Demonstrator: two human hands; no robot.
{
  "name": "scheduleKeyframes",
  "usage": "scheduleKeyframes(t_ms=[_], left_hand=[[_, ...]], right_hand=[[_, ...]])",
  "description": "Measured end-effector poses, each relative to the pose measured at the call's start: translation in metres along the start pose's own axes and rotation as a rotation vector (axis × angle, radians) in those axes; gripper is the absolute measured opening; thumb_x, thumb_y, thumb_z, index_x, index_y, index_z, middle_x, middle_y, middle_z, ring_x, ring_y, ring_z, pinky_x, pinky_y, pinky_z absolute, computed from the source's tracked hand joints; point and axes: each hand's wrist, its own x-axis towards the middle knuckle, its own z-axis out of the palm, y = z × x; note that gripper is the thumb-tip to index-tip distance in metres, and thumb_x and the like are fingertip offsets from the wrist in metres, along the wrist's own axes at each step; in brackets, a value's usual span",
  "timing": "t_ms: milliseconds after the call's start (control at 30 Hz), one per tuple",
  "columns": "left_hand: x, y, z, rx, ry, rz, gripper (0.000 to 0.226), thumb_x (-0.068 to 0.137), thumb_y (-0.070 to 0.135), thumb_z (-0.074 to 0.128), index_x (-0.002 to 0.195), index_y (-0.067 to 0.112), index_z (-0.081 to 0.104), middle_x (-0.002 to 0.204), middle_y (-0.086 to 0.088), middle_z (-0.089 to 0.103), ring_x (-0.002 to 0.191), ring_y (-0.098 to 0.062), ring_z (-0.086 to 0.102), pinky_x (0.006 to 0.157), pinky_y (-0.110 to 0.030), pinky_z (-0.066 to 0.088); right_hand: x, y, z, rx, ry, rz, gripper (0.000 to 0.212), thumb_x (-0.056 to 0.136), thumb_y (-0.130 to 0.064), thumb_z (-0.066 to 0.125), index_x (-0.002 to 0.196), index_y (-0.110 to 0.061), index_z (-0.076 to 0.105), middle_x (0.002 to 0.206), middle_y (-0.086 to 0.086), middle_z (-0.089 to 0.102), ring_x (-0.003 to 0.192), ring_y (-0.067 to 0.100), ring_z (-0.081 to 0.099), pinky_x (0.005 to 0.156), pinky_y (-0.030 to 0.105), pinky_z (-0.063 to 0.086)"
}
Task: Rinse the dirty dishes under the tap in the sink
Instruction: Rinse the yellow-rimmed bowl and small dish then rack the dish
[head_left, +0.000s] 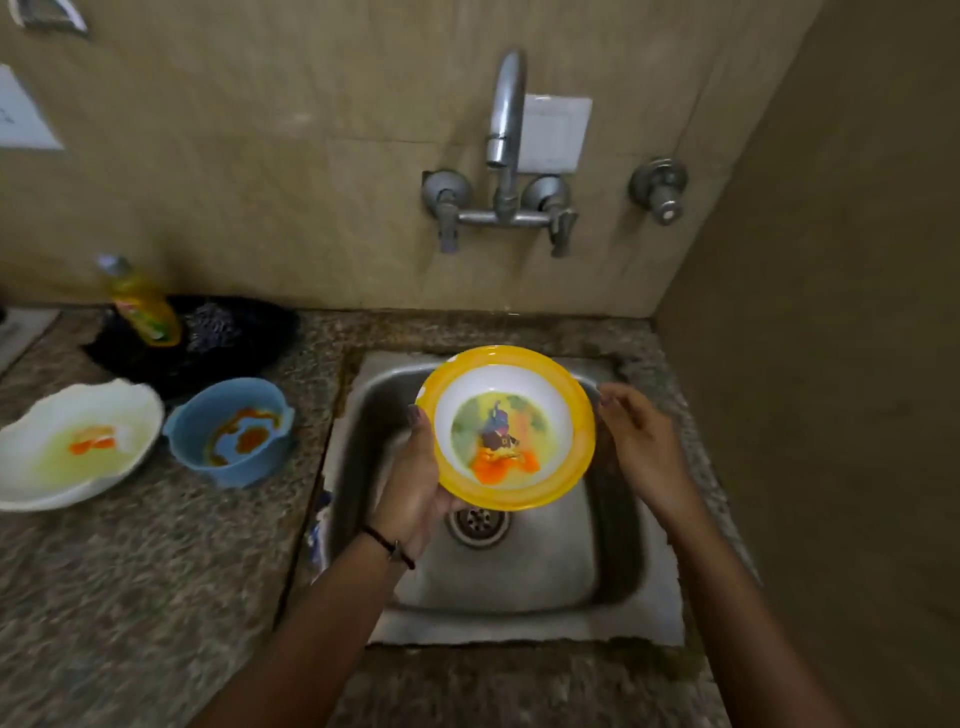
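My left hand (415, 483) grips the left rim of a yellow-rimmed bowl (506, 426) from below and holds it over the steel sink (519, 577). The bowl's white inside has a printed picture and orange smears. My right hand (641, 447) hovers just right of the bowl with fingers loosely curled, not touching it. The wall tap (506, 104) stands above the sink; no water is visible. Two more dirty dishes wait on the counter at left: a blue bowl (231, 431) with brown-orange sauce and a white wavy-edged bowl (72, 441) with orange residue.
A yellow dish-soap bottle (143, 304) stands on a dark cloth (208, 338) behind the bowls. The granite counter (130, 597) surrounds the sink. A side wall (831, 364) closes the right. A separate valve knob (662, 189) sits right of the tap. The drain (480, 525) lies below the bowl.
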Motion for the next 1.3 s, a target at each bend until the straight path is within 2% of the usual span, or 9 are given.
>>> scheduleKeyframes(t_ms=[167, 267, 567, 733, 833, 967, 1100, 1200, 1300], left_hand=[[0.014, 0.019, 0.012, 0.011, -0.028, 0.059, 0.058, 0.093, 0.064, 0.022, 0.113, 0.026, 0.061, 0.102, -0.002, 0.072, 0.087, -0.02, 0.071, 0.069, -0.049, 0.058], [0.024, 0.03, 0.014, 0.012, 0.005, 0.082, 0.058, 0.093, 0.064, 0.019, 0.112, 0.026, 0.059, 0.103, -0.003, 0.07, 0.093, -0.023, 0.067, 0.078, -0.05, 0.055], [0.04, 0.042, 0.001, 0.004, -0.018, 0.08, 0.056, 0.094, 0.063, 0.018, 0.116, 0.029, 0.056, 0.103, -0.001, 0.069, 0.093, -0.022, 0.067, 0.066, -0.044, 0.059], [0.045, 0.039, 0.004, -0.035, -0.01, 0.018, 0.054, 0.094, 0.064, 0.02, 0.102, 0.028, 0.061, 0.098, -0.002, 0.07, 0.089, -0.022, 0.067, 0.066, -0.046, 0.058], [0.05, 0.039, 0.006, -0.034, -0.04, -0.007, 0.055, 0.093, 0.065, 0.021, 0.103, 0.028, 0.061, 0.103, -0.004, 0.069, 0.093, -0.023, 0.066, 0.064, -0.045, 0.059], [0.057, 0.041, 0.01, -0.022, -0.075, -0.024, 0.058, 0.092, 0.065, 0.02, 0.107, 0.027, 0.061, 0.103, -0.005, 0.071, 0.096, -0.024, 0.067, 0.067, -0.045, 0.059], [0.066, 0.037, 0.016, -0.03, -0.082, -0.033, 0.06, 0.093, 0.064, 0.019, 0.113, 0.024, 0.06, 0.098, -0.004, 0.073, 0.096, -0.025, 0.067, 0.076, -0.045, 0.057], [0.067, 0.031, 0.022, -0.022, -0.071, -0.074, 0.057, 0.096, 0.06, 0.019, 0.103, 0.022, 0.061, 0.08, 0.0, 0.075, 0.08, -0.02, 0.07, 0.072, -0.044, 0.056], [0.067, 0.025, 0.025, -0.028, -0.103, -0.107, 0.065, 0.095, 0.061, 0.015, 0.118, 0.019, 0.059, 0.093, -0.004, 0.075, 0.081, -0.018, 0.072, 0.067, -0.042, 0.06]], right_hand=[[0.067, -0.025, 0.017, -0.114, 0.044, -0.116, 0.038, 0.095, -0.023, 0.051, 0.131, -0.009, 0.052, 0.125, 0.012, 0.061, 0.107, 0.018, 0.059, 0.097, 0.029, 0.046], [0.108, -0.048, 0.036, -0.261, 0.07, -0.253, 0.052, 0.095, -0.022, 0.053, 0.143, -0.011, 0.037, 0.14, 0.016, 0.048, 0.125, 0.027, 0.049, 0.101, 0.031, 0.038], [0.183, -0.087, 0.065, -0.618, 0.22, -0.3, 0.03, 0.098, -0.023, 0.041, 0.122, -0.007, 0.05, 0.105, 0.024, 0.063, 0.095, 0.041, 0.058, 0.064, 0.036, 0.034], [0.188, -0.083, 0.06, -0.134, 0.213, -0.077, 0.018, 0.097, -0.023, 0.04, 0.095, -0.009, 0.052, 0.092, 0.022, 0.066, 0.074, 0.035, 0.066, 0.063, 0.046, 0.054], [0.188, -0.081, 0.054, 0.194, 0.153, 0.079, 0.016, 0.099, -0.021, 0.043, 0.101, -0.006, 0.049, 0.088, 0.025, 0.066, 0.058, 0.03, 0.062, 0.056, 0.046, 0.055], [0.153, -0.073, 0.062, 0.018, 0.187, 0.056, 0.046, 0.094, -0.029, 0.049, 0.134, -0.012, 0.036, 0.114, 0.016, 0.062, 0.093, 0.03, 0.061, 0.079, 0.039, 0.048], [0.084, -0.035, 0.087, -0.553, -0.212, -0.278, 0.069, 0.095, -0.021, 0.051, 0.15, -0.007, 0.012, 0.158, 0.012, 0.014, 0.143, 0.025, 0.02, 0.111, 0.024, 0.017], [0.076, -0.014, 0.111, -0.812, -0.423, -0.248, 0.073, 0.097, -0.029, 0.045, 0.15, -0.003, 0.001, 0.158, 0.014, -0.008, 0.147, 0.027, -0.007, 0.119, 0.038, 0.001], [0.07, -0.024, 0.122, -0.731, -0.537, -0.308, 0.061, 0.102, -0.023, 0.035, 0.15, -0.001, 0.005, 0.159, 0.014, -0.005, 0.147, 0.025, -0.006, 0.119, 0.037, 0.002]])
